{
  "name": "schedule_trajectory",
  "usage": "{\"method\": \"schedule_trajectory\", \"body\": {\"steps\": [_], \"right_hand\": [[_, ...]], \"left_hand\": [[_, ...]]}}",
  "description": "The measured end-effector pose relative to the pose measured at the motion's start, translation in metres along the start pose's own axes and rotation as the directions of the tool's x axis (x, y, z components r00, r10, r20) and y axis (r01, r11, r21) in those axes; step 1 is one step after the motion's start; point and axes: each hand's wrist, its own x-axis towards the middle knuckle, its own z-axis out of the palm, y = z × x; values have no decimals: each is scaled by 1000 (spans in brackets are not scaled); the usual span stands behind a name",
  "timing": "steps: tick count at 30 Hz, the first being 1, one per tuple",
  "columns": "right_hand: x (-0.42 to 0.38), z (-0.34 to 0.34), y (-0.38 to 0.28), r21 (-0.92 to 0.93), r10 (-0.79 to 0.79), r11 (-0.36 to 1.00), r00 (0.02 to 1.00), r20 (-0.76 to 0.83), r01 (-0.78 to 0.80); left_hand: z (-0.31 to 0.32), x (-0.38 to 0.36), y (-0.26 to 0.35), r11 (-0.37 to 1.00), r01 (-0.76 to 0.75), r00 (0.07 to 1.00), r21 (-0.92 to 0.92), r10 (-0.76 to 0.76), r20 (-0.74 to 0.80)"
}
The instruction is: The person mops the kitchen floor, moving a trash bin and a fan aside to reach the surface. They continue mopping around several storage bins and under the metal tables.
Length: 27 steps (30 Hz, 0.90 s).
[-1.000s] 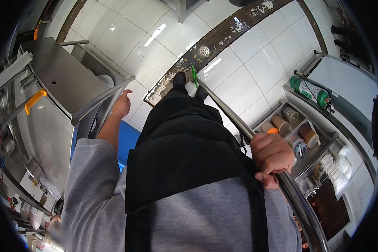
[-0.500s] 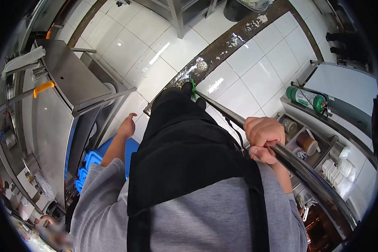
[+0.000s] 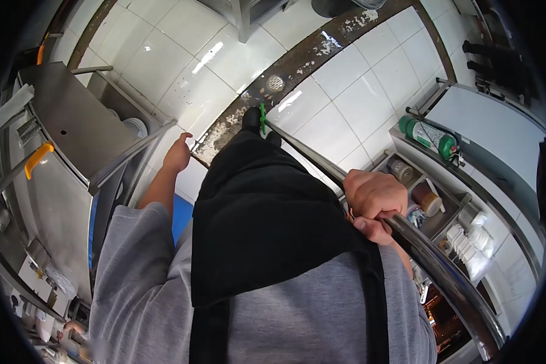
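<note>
My right hand (image 3: pixel 376 197) is closed around a long metal pole (image 3: pixel 312 155). The pole slants from the lower right down toward the floor by my feet, where a green head (image 3: pixel 262 118) shows at its far end. Seen nearly edge-on, the head is too narrow to name its kind. My left hand (image 3: pixel 177 155) hangs free beside the black apron (image 3: pixel 267 224), its fingers loosely apart. Close to it runs the rail of a steel counter (image 3: pixel 76 115). A round drain cover (image 3: pixel 275 83) lies in the dark floor strip just ahead of my shoe.
White tiles (image 3: pixel 182 60) cover the wet, shiny floor. On the right, a green cylinder (image 3: pixel 428 136) lies beside a pale worktop (image 3: pixel 485 133), with shelves of containers (image 3: pixel 428 197) below. A metal stand leg (image 3: pixel 241 21) and a dark bin (image 3: pixel 330 7) stand ahead.
The floor, drain and left counter have shifted left in view. The blue bins at lower left are now mostly hidden. My right hand keeps its grip on the pole; my left stays free.
</note>
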Motion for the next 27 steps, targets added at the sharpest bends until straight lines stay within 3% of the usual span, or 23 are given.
{"method": "schedule_trajectory", "body": {"steps": [5,7,9,11,13,14,15,16,17,19,20,22,23,24,25,27], "right_hand": [[7,1,-2,-43,29,999,998,-54,-31],[7,5,-4,-43,40,998,999,9,-39],[7,13,-6,-35,59,998,998,1,-59],[-4,20,-3,-33,34,999,997,74,-32],[-17,28,0,-5,19,1000,1000,11,-19],[-23,33,0,-2,-6,1000,999,46,6],[-27,41,-2,-21,-12,1000,997,83,13],[-31,55,-7,-24,-32,999,992,122,35],[-34,70,-15,-22,-51,998,986,161,55],[-38,88,-43,-68,-129,984,921,368,165],[-40,92,-59,-29,-169,982,928,331,189],[-38,99,-98,66,-279,960,928,246,271],[-40,85,-130,-25,-293,947,896,334,320],[-35,85,-158,218,-420,907,816,398,361],[-38,98,-190,236,-529,847,800,282,477],[-31,111,-255,386,-536,844,604,590,372]], "left_hand": [[-1,-8,18,996,-7,997,-92,1,-73],[0,-14,23,993,5,1000,-118,-6,-12],[12,-15,32,988,-15,998,-154,7,-56],[28,-22,58,962,-244,958,-121,221,-182],[32,-44,109,906,-345,936,-247,312,-164],[38,-48,130,856,-438,898,-273,426,-107],[68,-42,140,796,-552,833,-248,510,-215],[80,-53,161,746,-618,786,-247,578,-220],[97,-62,178,593,-739,673,-320,666,-322],[124,-75,204,530,-778,625,-338,705,-334],[124,-84,202,540,-767,641,-346,672,-371],[115,-109,190,566,-523,789,-637,603,-112],[123,-112,175,562,-517,804,-646,578,-141],[138,-108,156,623,-607,786,-494,562,-258],[157,-104,137,681,-659,749,-320,555,-362],[191,-97,110,737,-607,768,-298,447,-459]]}}
